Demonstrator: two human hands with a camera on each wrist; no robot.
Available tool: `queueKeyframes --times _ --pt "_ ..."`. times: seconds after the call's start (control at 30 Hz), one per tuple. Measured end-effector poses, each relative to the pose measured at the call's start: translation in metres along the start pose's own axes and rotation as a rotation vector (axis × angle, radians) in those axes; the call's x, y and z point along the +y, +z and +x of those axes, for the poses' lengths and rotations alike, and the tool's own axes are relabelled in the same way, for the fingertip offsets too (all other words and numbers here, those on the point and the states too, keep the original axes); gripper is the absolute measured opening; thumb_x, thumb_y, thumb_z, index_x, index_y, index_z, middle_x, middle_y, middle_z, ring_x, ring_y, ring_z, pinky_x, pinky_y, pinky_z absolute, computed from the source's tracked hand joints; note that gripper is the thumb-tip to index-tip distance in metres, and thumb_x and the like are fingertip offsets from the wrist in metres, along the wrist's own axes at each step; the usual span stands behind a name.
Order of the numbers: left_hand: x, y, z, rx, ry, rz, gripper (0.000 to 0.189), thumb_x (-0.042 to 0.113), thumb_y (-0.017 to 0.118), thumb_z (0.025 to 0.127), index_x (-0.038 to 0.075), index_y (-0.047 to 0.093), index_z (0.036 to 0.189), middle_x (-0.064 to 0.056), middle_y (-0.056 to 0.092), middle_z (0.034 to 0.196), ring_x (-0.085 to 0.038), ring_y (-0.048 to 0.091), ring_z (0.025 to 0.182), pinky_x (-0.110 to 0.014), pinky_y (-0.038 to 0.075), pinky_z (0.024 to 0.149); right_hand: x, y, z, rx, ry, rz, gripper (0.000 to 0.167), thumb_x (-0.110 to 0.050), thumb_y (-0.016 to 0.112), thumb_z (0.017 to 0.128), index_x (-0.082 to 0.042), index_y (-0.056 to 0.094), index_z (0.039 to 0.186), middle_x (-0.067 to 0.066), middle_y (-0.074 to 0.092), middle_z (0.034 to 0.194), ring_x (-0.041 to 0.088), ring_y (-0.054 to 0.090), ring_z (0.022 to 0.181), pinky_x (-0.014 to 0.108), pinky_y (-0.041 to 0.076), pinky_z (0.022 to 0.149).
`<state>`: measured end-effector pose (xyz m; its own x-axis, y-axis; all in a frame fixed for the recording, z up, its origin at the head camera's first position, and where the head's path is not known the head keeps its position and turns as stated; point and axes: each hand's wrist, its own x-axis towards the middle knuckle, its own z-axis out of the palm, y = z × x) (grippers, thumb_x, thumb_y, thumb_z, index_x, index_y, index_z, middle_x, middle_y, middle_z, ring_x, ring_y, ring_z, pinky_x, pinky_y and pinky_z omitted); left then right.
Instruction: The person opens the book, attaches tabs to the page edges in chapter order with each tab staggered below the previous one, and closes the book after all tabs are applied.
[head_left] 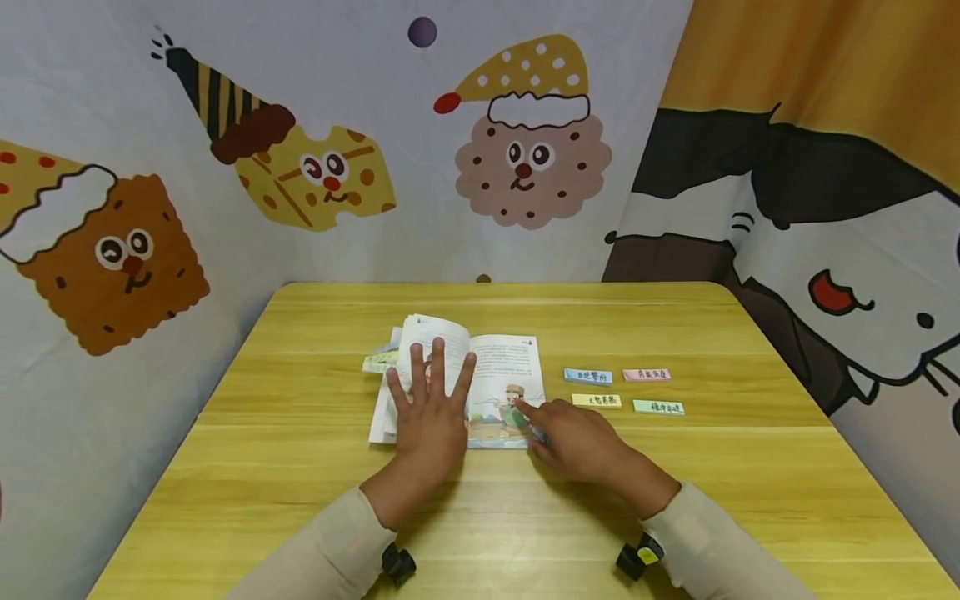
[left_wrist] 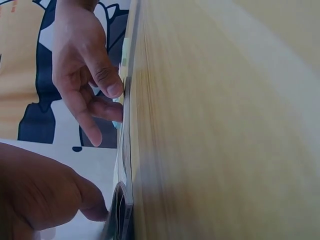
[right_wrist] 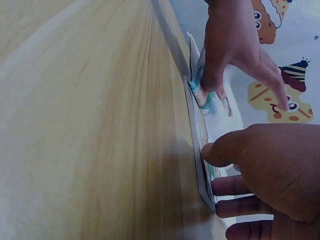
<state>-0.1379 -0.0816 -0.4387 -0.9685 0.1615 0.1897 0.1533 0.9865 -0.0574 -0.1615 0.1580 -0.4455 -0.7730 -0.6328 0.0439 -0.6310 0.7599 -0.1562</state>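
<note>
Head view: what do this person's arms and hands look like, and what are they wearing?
The left hand and right hand wear no gloves. The left sleeve and right sleeve are long, plain beige. Each carries a small black device near the cuff, the left one and the right one, which shows a yellow patch.

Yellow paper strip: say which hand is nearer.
Right. The right hand is just on the near side of the yellow paper strip; the left hand is farther off, leftward, spread on the open book.
</note>
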Motion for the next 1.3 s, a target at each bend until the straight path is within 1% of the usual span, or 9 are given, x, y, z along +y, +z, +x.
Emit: queueKeyframes --times 0.1,0.17,0.23,0.37,0.53,0.6,0.73,0.97,1.3 --pt "0.001 -0.0004 -0.0004 -0.053 0.018 -0.001 0.092 0.028 0.073 0.095 0.035 0.014 0.165 -0.019 -0.018 0.167 -0.045 -0.02 0.151 -0.071 -0.012 0.111 -0.0003 -0.0007 -0.0001 -0.002 0.001 -0.003 0.062 -0.036 0.075 0.093 -0.016 0.056 0.148 0.001 0.069 0.103 0.014 0.063 0.088 0.029 0.046 0.057" --pt "0.0012 -0.0001 -0.0009 -0.081 0.047 0.002 0.087 0.022 0.074 0.095 0.037 0.023 0.164 -0.02 -0.01 0.169 -0.046 -0.015 0.152 -0.07 -0.009 0.113 -0.0003 -0.001 -0.0004 0.0 -0.001 -0.006 0.061 -0.036 0.075 0.093 -0.015 0.057 0.148 0.002 0.07 0.105 0.015 0.064 0.091 0.029 0.046 0.057" --pt "0.0008 0.0007 -0.0016 -0.083 0.097 0.001 0.079 0.014 0.073 0.094 0.036 0.035 0.16 -0.022 0.003 0.169 -0.048 -0.003 0.153 -0.067 -0.002 0.117 -0.0002 -0.0008 -0.0007 0.003 -0.002 -0.004 0.061 -0.035 0.075 0.093 -0.016 0.058 0.147 0.003 0.07 0.106 0.016 0.064 0.091 0.029 0.046 0.056" --pt "-0.0013 0.0043 -0.0039 -0.041 0.214 -0.039 0.061 0.003 0.07 0.092 0.029 0.057 0.145 -0.022 0.035 0.158 -0.05 0.028 0.144 -0.06 0.023 0.116 -0.0002 -0.0004 -0.0012 0.004 0.003 0.003 0.059 -0.034 0.075 0.092 -0.017 0.059 0.146 0.004 0.07 0.108 0.016 0.064 0.091 0.028 0.045 0.055" --pt "-0.0031 0.0063 -0.006 -0.059 0.291 -0.106 0.05 0.0 0.071 0.089 0.023 0.064 0.133 -0.017 0.054 0.141 -0.042 0.046 0.127 -0.053 0.041 0.104 -0.0002 0.0009 -0.0013 0.003 0.006 0.006 0.057 -0.033 0.076 0.092 -0.016 0.061 0.144 0.006 0.071 0.111 0.019 0.066 0.096 0.031 0.048 0.058" --pt "-0.0033 0.0066 -0.0061 -0.076 0.296 -0.118 0.049 0.0 0.072 0.088 0.023 0.065 0.131 -0.015 0.056 0.137 -0.04 0.048 0.122 -0.051 0.044 0.1 0.0 0.0012 -0.0015 0.007 0.004 0.006 0.057 -0.033 0.077 0.091 -0.016 0.061 0.144 0.006 0.071 0.112 0.02 0.066 0.098 0.032 0.05 0.06" --pt "-0.0034 0.0072 -0.0065 -0.068 0.292 -0.139 0.046 -0.001 0.072 0.087 0.021 0.066 0.127 -0.016 0.058 0.133 -0.036 0.052 0.111 -0.048 0.048 0.091 0.0004 0.0011 -0.0015 0.011 0.002 -0.001 0.057 -0.035 0.077 0.091 -0.016 0.062 0.143 0.006 0.071 0.113 0.02 0.066 0.1 0.033 0.052 0.063" --pt "-0.0028 0.0071 -0.0062 -0.071 0.261 -0.173 0.042 -0.003 0.07 0.088 0.02 0.067 0.123 -0.016 0.058 0.131 -0.037 0.057 0.1 -0.043 0.054 0.07 0.0018 0.0014 -0.002 0.01 0.0 0.001 0.055 -0.037 0.076 0.092 -0.017 0.063 0.142 0.001 0.07 0.107 0.016 0.065 0.093 0.03 0.048 0.059" --pt "-0.0023 0.003 -0.0048 -0.124 0.254 -0.207 0.044 -0.003 0.071 0.086 0.018 0.066 0.124 -0.02 0.057 0.132 -0.039 0.058 0.095 -0.044 0.053 0.063 0.0035 0.0016 -0.0035 0.028 -0.041 0.005 0.052 -0.033 0.077 0.092 -0.013 0.065 0.138 0.0 0.069 0.106 0.016 0.064 0.093 0.029 0.047 0.058"
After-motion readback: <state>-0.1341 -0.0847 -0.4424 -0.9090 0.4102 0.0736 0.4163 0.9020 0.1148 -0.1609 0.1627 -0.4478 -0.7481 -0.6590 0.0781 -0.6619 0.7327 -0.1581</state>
